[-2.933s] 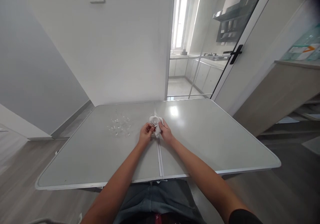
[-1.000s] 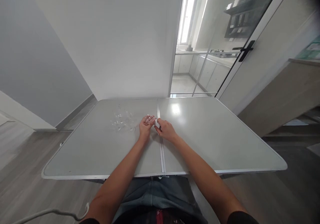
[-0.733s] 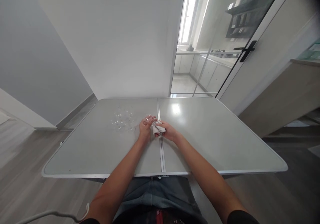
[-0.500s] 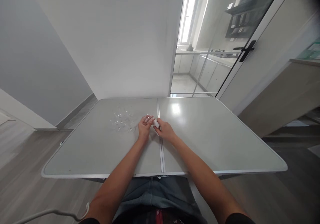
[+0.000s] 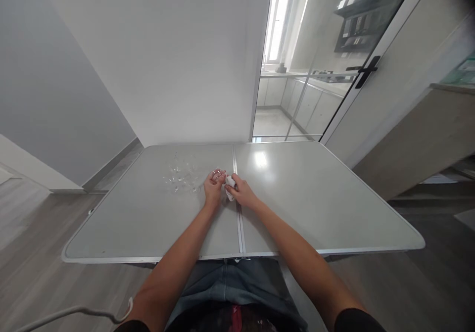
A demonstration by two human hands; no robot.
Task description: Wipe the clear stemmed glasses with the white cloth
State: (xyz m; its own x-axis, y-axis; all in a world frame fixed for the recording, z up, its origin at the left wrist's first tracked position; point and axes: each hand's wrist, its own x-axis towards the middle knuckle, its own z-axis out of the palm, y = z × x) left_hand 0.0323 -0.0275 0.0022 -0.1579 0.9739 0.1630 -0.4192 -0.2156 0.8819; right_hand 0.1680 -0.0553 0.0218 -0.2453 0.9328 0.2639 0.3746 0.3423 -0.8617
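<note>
My left hand is closed around a small clear, shiny piece, glass or plastic; its exact kind is too small to tell. My right hand pinches a crumpled white cloth or tissue right beside it. The cloth's upper end is close to the clear piece, and its lower part hangs below my right fingers. To the left of my hands stands a group of several clear, transparent pieces, with bright glints and faint outlines.
The pale grey folding table has a metal rim and a central seam. A white wall rises behind it. At the right is a glass door with a black handle. A white cable runs at lower left.
My right hand has turned and shifted slightly left, and more of the white cloth now shows below its fingers. My left hand keeps the clear piece in nearly the same place.
</note>
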